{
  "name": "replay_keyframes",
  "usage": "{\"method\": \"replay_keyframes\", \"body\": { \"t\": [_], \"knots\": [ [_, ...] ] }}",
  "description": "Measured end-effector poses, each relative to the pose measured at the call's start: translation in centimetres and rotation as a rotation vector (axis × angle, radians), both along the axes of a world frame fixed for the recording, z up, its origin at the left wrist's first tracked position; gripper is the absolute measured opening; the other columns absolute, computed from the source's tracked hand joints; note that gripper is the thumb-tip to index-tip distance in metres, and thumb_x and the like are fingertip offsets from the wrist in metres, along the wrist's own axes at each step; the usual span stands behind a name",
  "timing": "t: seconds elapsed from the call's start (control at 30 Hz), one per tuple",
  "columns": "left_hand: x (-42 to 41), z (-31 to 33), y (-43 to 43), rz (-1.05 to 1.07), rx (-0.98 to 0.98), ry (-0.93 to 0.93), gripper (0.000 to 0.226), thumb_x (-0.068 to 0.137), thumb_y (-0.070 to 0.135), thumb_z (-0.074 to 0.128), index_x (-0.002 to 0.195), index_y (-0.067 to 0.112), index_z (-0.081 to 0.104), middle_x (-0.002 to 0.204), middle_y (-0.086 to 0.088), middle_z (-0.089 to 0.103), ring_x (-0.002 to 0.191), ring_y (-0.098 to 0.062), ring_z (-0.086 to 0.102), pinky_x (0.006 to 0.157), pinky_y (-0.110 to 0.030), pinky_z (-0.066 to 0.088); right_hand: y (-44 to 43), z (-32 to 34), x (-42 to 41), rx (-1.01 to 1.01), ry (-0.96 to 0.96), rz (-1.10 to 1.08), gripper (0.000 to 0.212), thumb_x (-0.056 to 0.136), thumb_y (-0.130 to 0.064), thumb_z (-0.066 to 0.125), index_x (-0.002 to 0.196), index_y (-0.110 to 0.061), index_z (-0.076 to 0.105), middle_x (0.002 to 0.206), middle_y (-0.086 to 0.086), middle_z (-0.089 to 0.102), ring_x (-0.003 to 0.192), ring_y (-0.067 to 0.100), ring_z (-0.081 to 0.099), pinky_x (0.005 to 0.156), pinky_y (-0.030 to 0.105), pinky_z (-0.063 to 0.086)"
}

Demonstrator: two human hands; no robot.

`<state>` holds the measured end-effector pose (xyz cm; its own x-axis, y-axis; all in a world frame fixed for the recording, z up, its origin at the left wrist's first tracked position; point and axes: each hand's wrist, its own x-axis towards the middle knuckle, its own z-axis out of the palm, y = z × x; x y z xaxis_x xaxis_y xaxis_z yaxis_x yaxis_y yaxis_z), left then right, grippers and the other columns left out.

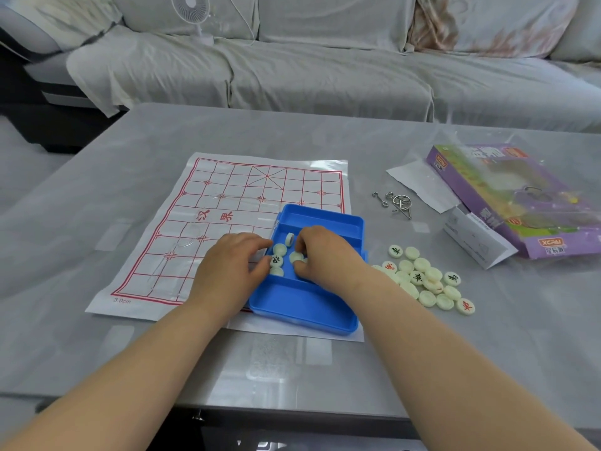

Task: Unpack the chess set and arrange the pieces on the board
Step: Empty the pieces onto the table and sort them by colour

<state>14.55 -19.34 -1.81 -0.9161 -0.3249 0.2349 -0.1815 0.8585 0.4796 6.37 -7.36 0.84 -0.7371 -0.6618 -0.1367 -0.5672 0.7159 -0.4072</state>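
Left hand [232,265] and right hand [325,255] work inside a blue plastic tray [302,307] on the glossy grey tabletop [130,353].
Creased board sheet [234,196] with a red grid reads 汉界 and "3.0cm"; the tray overlaps its near right corner. Right fingers curl round one pale disc [296,257]; left fingers lie narrow at the tray's wall, grip unclear. Perhaps five discs lie in the tray, with roughly eighteen loose pieces [422,278] beside it.

A grey, glossy table [325,138] lies under the grip and catches soft, even light. Well beyond the grip, past the table's far edge, runs a sofa [325,79] in a creased pale cover, with a white fan [192,9] far left and a patterned cushion [494,24] far right.
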Motion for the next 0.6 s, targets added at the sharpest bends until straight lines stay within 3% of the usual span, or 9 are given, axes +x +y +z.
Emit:
{"method": "replay_keyframes", "body": {
  "t": [0.2, 0.33, 0.43, 0.6],
  "knots": [
    [-0.4, 0.6, -0.5, -0.034, -0.077, -0.111, 0.035, 0.088, 0.028, 0.050, 0.123, 0.021, 0.052, 0.123, 0.001, 0.055, 0.112, -0.017, 0.044, 0.085, -0.024, 0.033, 0.1, -0.1, -0.2, 0.020, 0.001, 0.013, 0.028, 0.088, -0.016, 0.049, 0.114, -0.006, 0.049, 0.114, 0.011, 0.054, 0.100, 0.025, 0.053, 0.074, 0.028, 0.039],
    [-0.9, 1.0, -0.4, -0.038, -0.116, -0.149, 0.037, 0.087, 0.031, 0.051, 0.123, 0.023, 0.051, 0.126, 0.002, 0.054, 0.114, -0.017, 0.045, 0.089, -0.028, 0.036, 0.1, -0.1, -0.2, 0.039, 0.052, 0.069, 0.024, 0.089, -0.015, 0.048, 0.110, -0.006, 0.054, 0.111, 0.012, 0.058, 0.099, 0.025, 0.054, 0.076, 0.029, 0.041],
    [-1.2, 1.3, -0.3, -0.048, -0.142, -0.125, 0.036, 0.086, 0.031, 0.054, 0.122, 0.022, 0.053, 0.124, 0.002, 0.055, 0.113, -0.018, 0.046, 0.090, -0.030, 0.036, 2.0, 0.2, -0.2, -0.068, 0.038, 0.023, 0.024, 0.088, -0.018, 0.049, 0.110, -0.008, 0.054, 0.112, 0.008, 0.056, 0.099, 0.022, 0.052, 0.078, 0.028, 0.040],
    [-2.5, 1.7, 0.4, -0.065, -0.229, -0.104, 0.037, 0.087, 0.033, 0.052, 0.122, 0.022, 0.053, 0.126, 0.002, 0.054, 0.112, -0.018, 0.046, 0.089, -0.030, 0.035, 7.0, 1.6, -1.1, -0.284, 0.102, -0.141, 0.019, 0.085, -0.016, 0.054, 0.102, -0.010, 0.059, 0.094, 0.000, 0.056, 0.081, 0.011, 0.044, 0.060, 0.016, 0.024]
  ]
}}
